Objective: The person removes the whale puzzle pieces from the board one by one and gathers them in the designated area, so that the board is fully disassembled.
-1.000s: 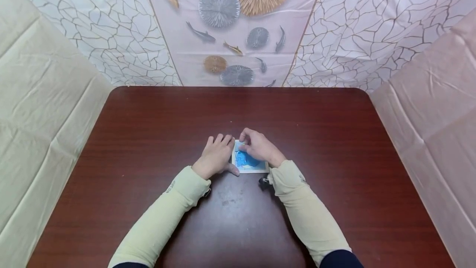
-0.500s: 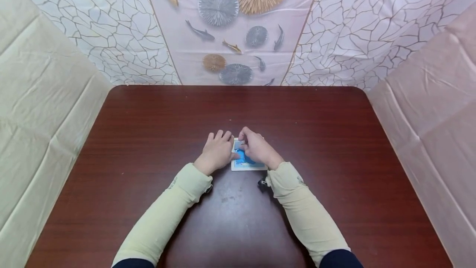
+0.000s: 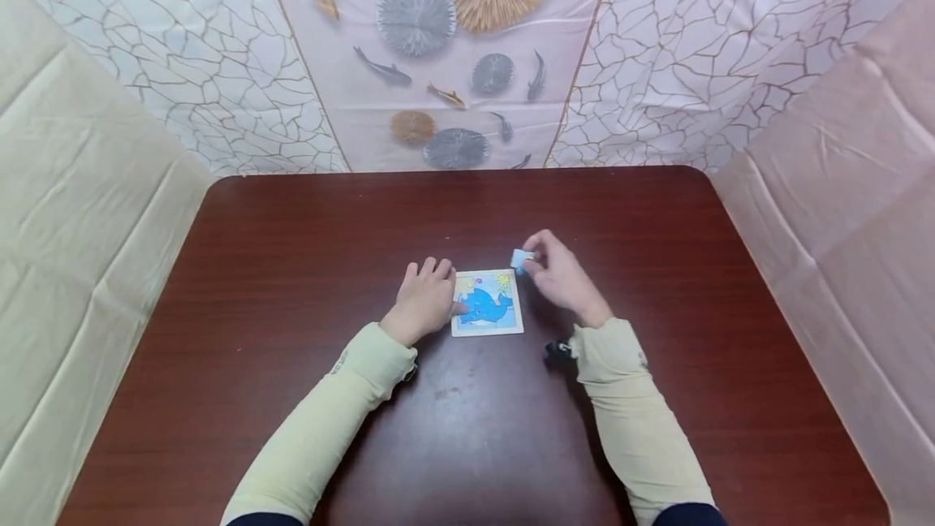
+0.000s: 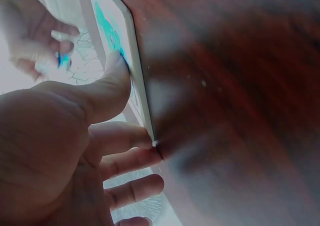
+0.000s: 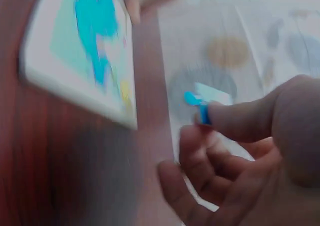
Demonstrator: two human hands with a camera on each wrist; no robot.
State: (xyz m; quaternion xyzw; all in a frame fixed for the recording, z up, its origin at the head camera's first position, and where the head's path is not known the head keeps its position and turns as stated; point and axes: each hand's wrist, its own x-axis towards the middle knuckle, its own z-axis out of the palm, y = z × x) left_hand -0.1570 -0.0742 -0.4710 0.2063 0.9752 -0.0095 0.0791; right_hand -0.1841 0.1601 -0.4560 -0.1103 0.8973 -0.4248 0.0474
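Observation:
A small square jigsaw puzzle (image 3: 488, 329) with a pale frame lies on the table, showing a blue sea animal and a yellow flower. My left hand (image 3: 424, 300) is at its left side. In the left wrist view the left thumb (image 4: 117, 78) rests on the picture, the index fingertip is right at the frame's edge and the other fingers extend past it. Beyond the puzzle's far right corner, my right hand (image 3: 566, 276) pinches a puzzle piece (image 3: 521, 258) between thumb and fingers. That piece (image 5: 204, 111) shows pale and bright blue, blurred in the right wrist view.
The dark red-brown wooden table (image 3: 329, 217) spreads around both hands. A patterned cloth (image 3: 453, 39) hangs behind its far edge, and beige cloth walls (image 3: 833, 209) stand at both sides. A black wrist device (image 3: 558, 353) sits under the right cuff.
My right hand has lifted from the puzzle and moved right and away from me, with a puzzle piece in its fingers. The left thumb has shifted from the near edge onto the picture.

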